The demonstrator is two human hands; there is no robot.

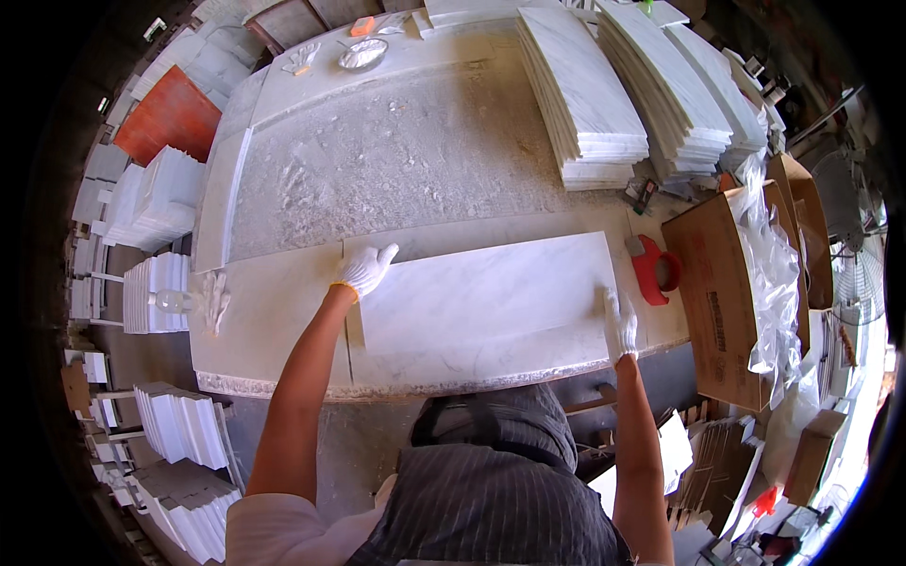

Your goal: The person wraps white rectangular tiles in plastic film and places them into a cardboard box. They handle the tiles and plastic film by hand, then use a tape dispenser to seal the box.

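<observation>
A white marble slab (486,292) with grey veins lies flat on the stone workbench (274,321) near its front edge. My left hand (366,269), in a white glove, rests on the slab's far left corner. My right hand (620,325), also gloved, presses on the slab's right edge with fingers flat. Neither hand grips anything; both lie on the slab's edges.
A red tape dispenser (656,272) sits just right of the slab. Two stacks of marble slabs (585,94) stand at the bench's far right. A cardboard box (722,302) with plastic wrap is at the right. White tile stacks (179,424) line the floor at left. A metal bowl (362,55) sits far back.
</observation>
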